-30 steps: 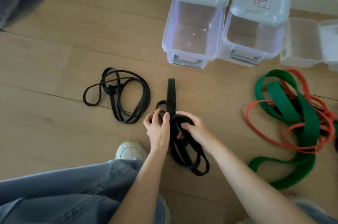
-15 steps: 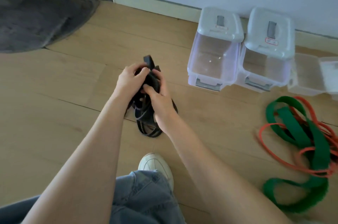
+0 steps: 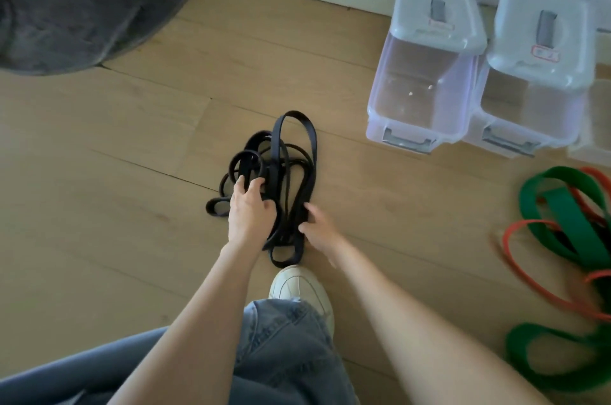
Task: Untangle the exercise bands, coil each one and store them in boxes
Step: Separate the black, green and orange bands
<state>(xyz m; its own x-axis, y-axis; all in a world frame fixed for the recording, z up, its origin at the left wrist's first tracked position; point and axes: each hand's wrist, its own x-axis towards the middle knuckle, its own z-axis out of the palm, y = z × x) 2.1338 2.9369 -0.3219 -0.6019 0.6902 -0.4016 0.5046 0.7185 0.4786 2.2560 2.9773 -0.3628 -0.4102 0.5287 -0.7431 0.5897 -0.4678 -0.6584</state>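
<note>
Two hands are laid on a tangle of black bands (image 3: 281, 170) spread over the wooden floor (image 3: 99, 173), just ahead of a white shoe (image 3: 299, 285). The left hand (image 3: 249, 213) is set on the left part of the pile, its fingers (image 3: 240, 184) bent over the strands and closed on a small coiled loop there. The right hand (image 3: 319, 227) is placed at the right edge of the pile, where a flat black strand is pinched between thumb and fingers. Long loops of the black bands are stretched away from the hands toward the wall, and one small loop is left lying on the floor to the left of the left hand.

Two clear boxes with pale lids are stood side by side near the wall, the left box (image 3: 426, 74) and the right box (image 3: 535, 80) touching; both lids are seen in place. Part of a third clear container (image 3: 595, 127) is seen at the right edge. Well apart from the black pile, at the right, a green band (image 3: 568, 219) and an orange band (image 3: 529, 275) are heaped together, interlaced. A grey rug (image 3: 76, 8) is laid at the upper left. Blue jeans (image 3: 281, 355) are seen at the bottom.
</note>
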